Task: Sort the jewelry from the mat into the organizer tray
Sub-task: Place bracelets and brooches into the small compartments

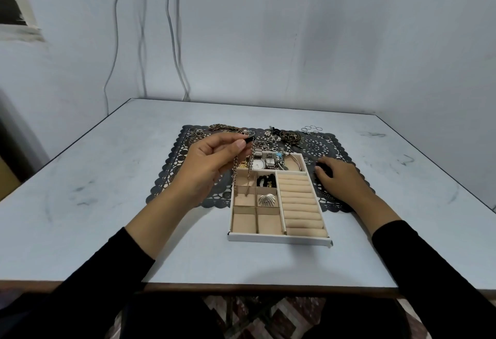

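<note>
My left hand pinches a chain necklace with a dark pendant at its top, and the chain hangs down over the upper-left cells of the organizer tray. The tray is white with beige lining; it holds watches in the far section, a black beaded piece and a silver shell-shaped brooch. My right hand lies on the dark lace mat to the right of the tray, fingers curled over a small dark item that I cannot make out. More jewelry is piled along the mat's far edge.
Thin rings lie at the mat's far right corner and bangles at its far left. The ring-roll section fills the tray's right side. The grey table meets a wall behind, with cables hanging down it.
</note>
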